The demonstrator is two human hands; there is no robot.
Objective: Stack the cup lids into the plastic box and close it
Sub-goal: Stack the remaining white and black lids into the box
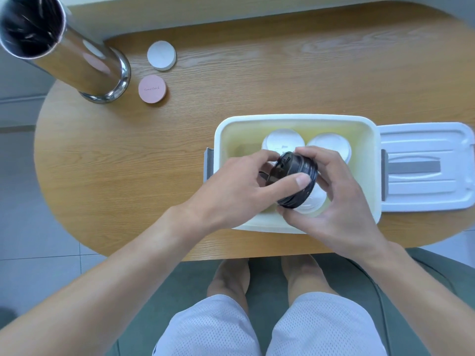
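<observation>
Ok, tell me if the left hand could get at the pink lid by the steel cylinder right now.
Probably not at once: the left hand and the right hand both grip the stack of black lids over the box. The tabletop towards the pink lid looks unobstructed, though.

An oval wood-grain table (231,124) is seen carrying an open white rectangular plastic box (295,119). Its white lid (424,191) is laid just right of the box. Well left of the box, beyond it, a shiny metal cylinder (77,60), a white round disc (161,55) and a pink round disc (152,88) are set.

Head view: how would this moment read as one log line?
hands: left hand and right hand grip black lid stack | place: over open plastic box | box lid: off, beside box
</observation>
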